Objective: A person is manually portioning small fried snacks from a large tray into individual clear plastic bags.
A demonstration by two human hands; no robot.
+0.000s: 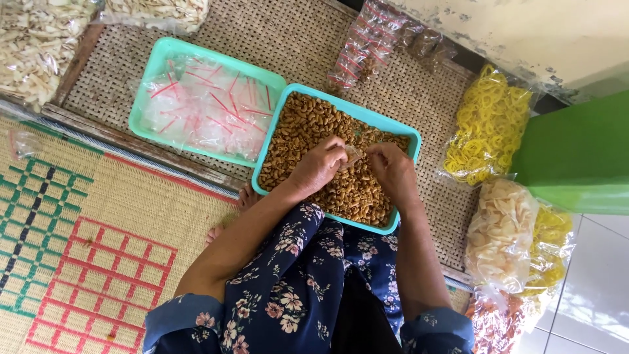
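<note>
Both hands pinched one small clear plastic bag (354, 155) between them: my left hand (319, 165) had fingers closed on its left edge, right hand (392, 168) closed on the right edge. Bag hung just above the snack pile, approx. mid-tray; its long axis ran roughly left-right between the two grips. Couldn't tell which way the mouth pointed, too small & see-through.

Under the hands sat a teal tray (403, 141) full of small brown curled snacks (308, 128), tray's long axis slanting from upper left to lower right, near corner against my floral-print lap (295, 288). Just beside it on the left, touching, a second teal tray (152, 72) held empty clear bags with red strips (206, 105). Both trays rested on a woven rattan surface (295, 33).

To the right: bag of yellow ring crackers (488, 124), bag of pale crackers (501, 233), green box (576, 157). Top left: bags of white chips (33, 46). Left of my lap: patterned woven mat (78, 229).
</note>
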